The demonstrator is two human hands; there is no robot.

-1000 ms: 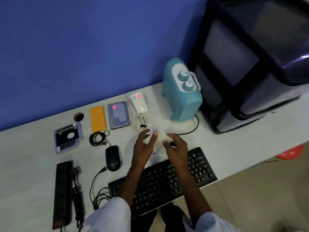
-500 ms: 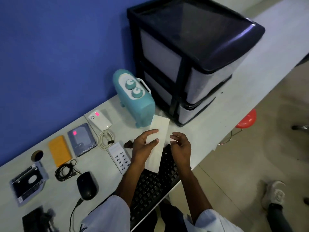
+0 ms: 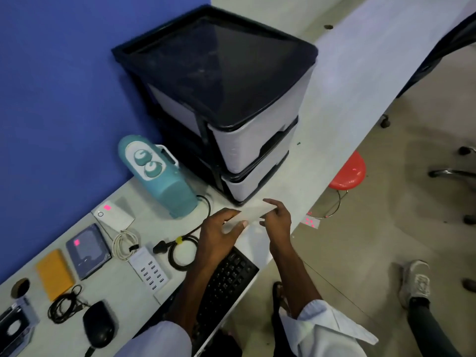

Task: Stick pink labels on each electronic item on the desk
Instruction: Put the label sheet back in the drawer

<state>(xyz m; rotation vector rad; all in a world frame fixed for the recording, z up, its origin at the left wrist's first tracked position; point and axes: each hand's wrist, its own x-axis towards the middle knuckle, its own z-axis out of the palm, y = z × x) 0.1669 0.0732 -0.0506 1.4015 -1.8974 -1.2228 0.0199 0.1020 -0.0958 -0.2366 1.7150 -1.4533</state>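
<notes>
Drawer unit [image 3: 219, 99] on desk [image 3: 347, 86], teal appliance [image 3: 167, 186] beside it, keyboard [image 3: 226, 279] at front edge. Over the desk, left hand [image 3: 219, 235] and right hand [image 3: 279, 224] each pinch an end of a white strip [image 3: 253, 213]. A few pink labels [image 3: 311, 222] lie at the desk edge, just right of the hands.

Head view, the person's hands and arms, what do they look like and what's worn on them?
The left hand and right hand are ungloved, with no ring or watch visible. The forearms are uncovered. The left sleeve and right sleeve are pale, whitish cloth, pushed up near the elbows.
</notes>
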